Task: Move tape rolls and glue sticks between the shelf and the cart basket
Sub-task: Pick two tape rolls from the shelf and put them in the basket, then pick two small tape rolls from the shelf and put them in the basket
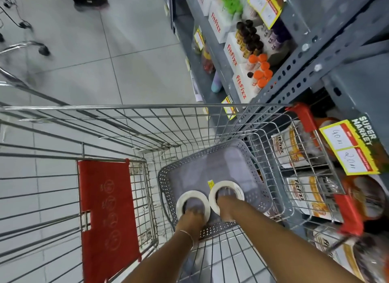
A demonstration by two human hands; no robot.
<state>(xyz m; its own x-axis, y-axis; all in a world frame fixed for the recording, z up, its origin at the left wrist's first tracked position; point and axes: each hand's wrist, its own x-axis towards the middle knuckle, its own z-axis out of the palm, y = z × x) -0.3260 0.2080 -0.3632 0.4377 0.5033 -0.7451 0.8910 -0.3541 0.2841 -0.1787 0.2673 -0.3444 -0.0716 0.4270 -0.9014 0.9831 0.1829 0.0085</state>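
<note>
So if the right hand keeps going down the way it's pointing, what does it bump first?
Probably the floor of the grey basket. The right hand points down into it, its grip on a tape roll, so the roll would likely touch first. Depth is hard to judge here.

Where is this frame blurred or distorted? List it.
Head view: motion blur smears the left hand and right hand, each on a tape roll in the grey basket; the shoes at top left are blurred too; wide-angle distortion bows the cart rim and tilts the shelf; lighting is even, no harsh glare.
</note>
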